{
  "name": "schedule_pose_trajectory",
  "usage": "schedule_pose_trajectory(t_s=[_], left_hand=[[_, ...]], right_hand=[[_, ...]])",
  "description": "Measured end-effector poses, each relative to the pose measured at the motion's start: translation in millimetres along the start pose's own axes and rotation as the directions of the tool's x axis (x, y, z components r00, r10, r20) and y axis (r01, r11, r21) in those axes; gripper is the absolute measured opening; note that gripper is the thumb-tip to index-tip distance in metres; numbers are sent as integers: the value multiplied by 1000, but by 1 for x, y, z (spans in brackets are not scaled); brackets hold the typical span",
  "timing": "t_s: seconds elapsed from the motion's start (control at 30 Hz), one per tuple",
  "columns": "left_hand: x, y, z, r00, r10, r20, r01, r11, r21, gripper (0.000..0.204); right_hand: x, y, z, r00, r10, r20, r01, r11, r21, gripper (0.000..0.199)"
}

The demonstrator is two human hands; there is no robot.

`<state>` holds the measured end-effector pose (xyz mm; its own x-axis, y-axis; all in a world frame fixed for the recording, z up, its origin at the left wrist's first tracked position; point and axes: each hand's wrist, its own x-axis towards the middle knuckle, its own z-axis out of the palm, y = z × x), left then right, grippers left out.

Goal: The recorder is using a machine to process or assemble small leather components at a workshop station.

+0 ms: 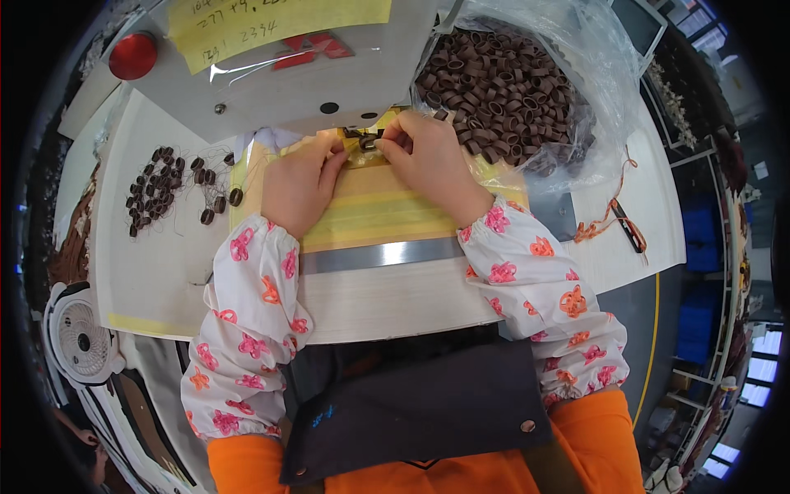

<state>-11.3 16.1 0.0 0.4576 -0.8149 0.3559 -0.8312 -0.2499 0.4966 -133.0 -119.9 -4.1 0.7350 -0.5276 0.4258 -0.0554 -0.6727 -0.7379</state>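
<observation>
Under the head of a pale grey sewing machine [280, 90], a small dark brown loop [368, 143] lies at the stitching spot. My right hand [432, 160] pinches the loop from the right between thumb and forefinger. From the left, my left hand [306, 183] reaches in with thumb and fingers pressed together, close beside the loop. What those fingertips hold, if anything, is too small to tell. Both wrists rest over the yellow-taped work plate [370, 214].
A clear plastic bag [605, 99] full of brown loops [498, 95] lies right of the machine. At left are scattered loops with thread tails [155, 193]. Thread snips [632, 230] with an orange cord lie at right. A white fan [82, 337] stands at lower left.
</observation>
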Motion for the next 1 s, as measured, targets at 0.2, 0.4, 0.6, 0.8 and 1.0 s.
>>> schedule_pose_trajectory(t_s=[0.2, 0.4, 0.6, 0.8, 1.0], left_hand=[[-11, 17, -5, 986, 122, 112, -114, 991, -71, 14], [-12, 18, -10, 944, 240, 226, -172, 944, -283, 17], [-1, 12, -11, 974, 226, -18, -213, 880, -425, 12], [2, 4, -10, 955, 175, 238, -91, 941, -325, 11], [7, 5, -14, 957, -23, 288, 132, 922, -365, 19]], right_hand=[[-13, -20, -3, 994, 105, 32, -107, 992, 74, 20], [-9, -26, -19, 847, 374, 378, -500, 803, 326, 16], [-51, -50, -16, 896, 151, 418, -274, 928, 253, 15], [-30, -56, -31, 853, 125, 507, -258, 945, 202, 12], [11, -22, -24, 723, 301, 622, -572, 765, 295, 15]])
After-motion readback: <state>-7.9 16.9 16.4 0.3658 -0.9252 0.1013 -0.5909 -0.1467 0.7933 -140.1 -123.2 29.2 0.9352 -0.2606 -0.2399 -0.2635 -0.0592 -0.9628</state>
